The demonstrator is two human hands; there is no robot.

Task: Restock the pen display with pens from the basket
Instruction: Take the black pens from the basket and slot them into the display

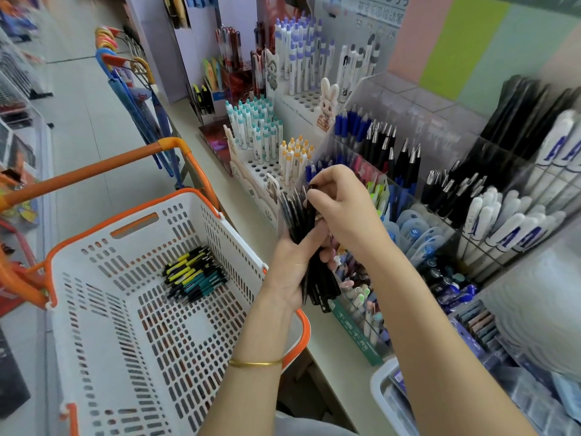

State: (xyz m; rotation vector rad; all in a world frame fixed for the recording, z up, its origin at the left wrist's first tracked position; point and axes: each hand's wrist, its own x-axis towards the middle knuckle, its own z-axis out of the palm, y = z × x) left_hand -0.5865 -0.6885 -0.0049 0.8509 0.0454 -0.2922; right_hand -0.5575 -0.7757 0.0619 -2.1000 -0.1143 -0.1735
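Between the basket and the shelf edge, my left hand [290, 265] is curled round a bundle of black pens [320, 286], gripping it near the middle so that the pens stand roughly upright and fan out a little at the top. A thin gold bangle [255, 362] sits on that wrist. My right hand [342, 209] reaches over the top of the bundle, and its fingertips [316, 196] pinch the upper end of a single black pen [312, 187] that stands among the others.

Just to the left and below my hands is the white basket [195, 221] with its orange rim and raised orange handle. On its floor, near the far wall, lies a small heap of pens [195, 275], some yellow and black, some teal and black.

To the right, on the pale shelf [339, 366], stands the clear pen display [408, 99], split into compartments. Black pens with silver tips [390, 152] stand in one, blue pens [349, 121] in the one behind it, and thick white pens with blue lettering [503, 221] lean in those further right.

Beyond my hands a white holder with holes carries teal-capped pens [254, 127] and yellow-capped pens [295, 155], beside a rabbit cut-out [328, 102]. Further along the aisle, umbrellas [135, 99] hang off the shelf front.
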